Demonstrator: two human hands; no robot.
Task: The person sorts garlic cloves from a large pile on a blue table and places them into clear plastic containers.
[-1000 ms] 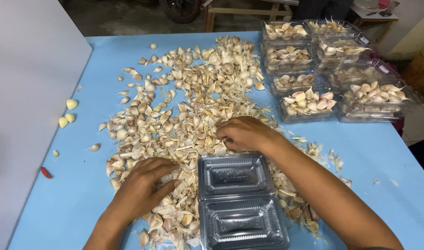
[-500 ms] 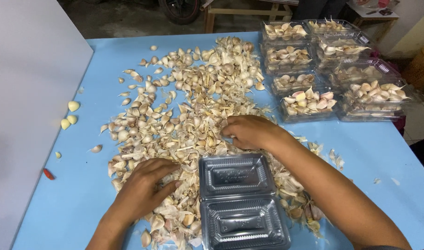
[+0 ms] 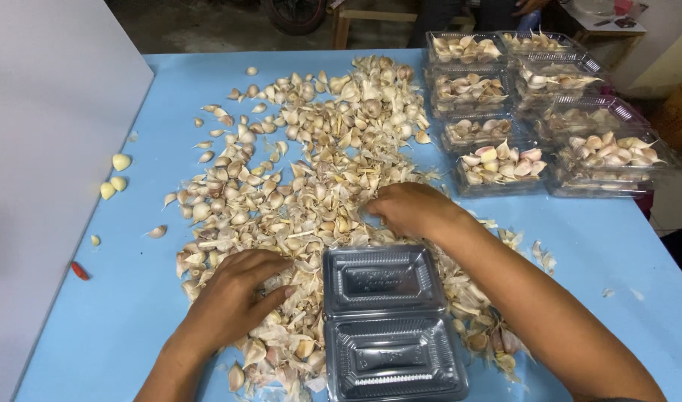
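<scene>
blue table (image 3: 132,313), garlic cloves (image 3: 311,171) under left hand (image 3: 233,298) and right hand (image 3: 412,208), both loose, holding nothing, empty clamshell tray (image 3: 389,324) between them

There's an empty clear plastic clamshell box (image 3: 389,324) lying open right between your left hand (image 3: 233,298) and right hand (image 3: 412,208), two ribbed rectangular halves, greyish; off past your right hand, up and to the right, sits a cluster of the same clear boxes (image 3: 538,119), filled with pale garlic cloves.
</scene>
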